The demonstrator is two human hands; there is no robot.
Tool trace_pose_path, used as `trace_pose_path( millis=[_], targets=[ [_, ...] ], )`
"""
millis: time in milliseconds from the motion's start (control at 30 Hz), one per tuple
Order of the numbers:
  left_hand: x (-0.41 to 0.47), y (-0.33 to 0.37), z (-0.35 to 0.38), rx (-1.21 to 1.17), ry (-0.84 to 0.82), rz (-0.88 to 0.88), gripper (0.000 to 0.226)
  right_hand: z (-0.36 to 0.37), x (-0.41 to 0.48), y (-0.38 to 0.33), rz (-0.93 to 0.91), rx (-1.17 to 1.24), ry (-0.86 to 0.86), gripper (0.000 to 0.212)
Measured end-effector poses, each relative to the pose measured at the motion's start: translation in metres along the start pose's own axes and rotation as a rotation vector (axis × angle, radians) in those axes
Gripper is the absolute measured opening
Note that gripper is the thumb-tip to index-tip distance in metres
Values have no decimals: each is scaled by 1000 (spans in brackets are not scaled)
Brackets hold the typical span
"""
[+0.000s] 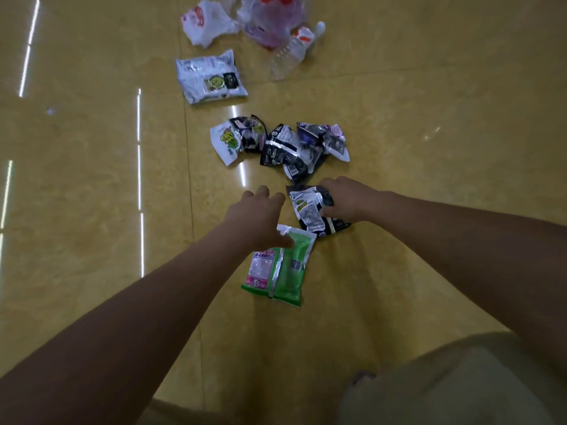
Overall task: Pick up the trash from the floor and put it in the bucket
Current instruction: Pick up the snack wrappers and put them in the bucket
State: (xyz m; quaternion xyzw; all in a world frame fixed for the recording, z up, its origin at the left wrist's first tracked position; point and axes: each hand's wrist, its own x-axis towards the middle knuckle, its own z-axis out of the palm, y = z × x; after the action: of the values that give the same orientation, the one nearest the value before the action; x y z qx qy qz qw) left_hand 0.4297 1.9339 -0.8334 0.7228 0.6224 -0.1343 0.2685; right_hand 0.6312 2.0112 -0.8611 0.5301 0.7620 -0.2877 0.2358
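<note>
Trash lies scattered on the shiny yellow floor [429, 148]. My right hand [349, 199] grips a dark crumpled snack wrapper [310, 210], thumb under its lower edge. My left hand [260, 217] hovers over the top end of a green and pink packet [282, 271], its thumb touching the packet and its fingers loosely curled. Beyond the hands lies a heap of dark wrappers [294, 145] with a white and yellow wrapper [225, 142] at its left. No bucket is in view.
Farther away lie a white flat packet [208, 78], a white plastic bag with red print [205, 23], a clear bag with pink contents [270, 23] and a clear plastic bottle [285, 61]. My beige shorts [460, 381] fill the lower right corner.
</note>
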Motion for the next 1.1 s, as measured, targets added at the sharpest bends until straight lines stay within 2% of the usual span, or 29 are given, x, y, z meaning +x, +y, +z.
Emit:
trace_pose_path(
  millis=[200,300,400,533,733,833,1000,1100],
  targets=[
    [43,-10,64,-14,-9,-89,104,27,52,10,-58,-118,20,86],
    [51,-8,85,-36,-6,-196,113,29,63,10,-49,-157,25,95],
    [49,-5,105,14,-27,-249,124,29,70,7,-30,-210,-23,103],
    [44,2,120,-3,-20,-281,124,32,71,2,-7,-302,-63,109],
    [46,9,124,-80,-21,-255,122,32,70,-6,48,-333,-45,106],
    [48,11,119,-108,-25,-274,121,30,66,-10,1,-367,-27,107],
    [52,18,100,-94,11,-261,107,18,56,-16,-66,-421,11,78],
    [56,22,85,-68,27,-225,108,11,53,-20,-74,-500,31,73]
  ],
)
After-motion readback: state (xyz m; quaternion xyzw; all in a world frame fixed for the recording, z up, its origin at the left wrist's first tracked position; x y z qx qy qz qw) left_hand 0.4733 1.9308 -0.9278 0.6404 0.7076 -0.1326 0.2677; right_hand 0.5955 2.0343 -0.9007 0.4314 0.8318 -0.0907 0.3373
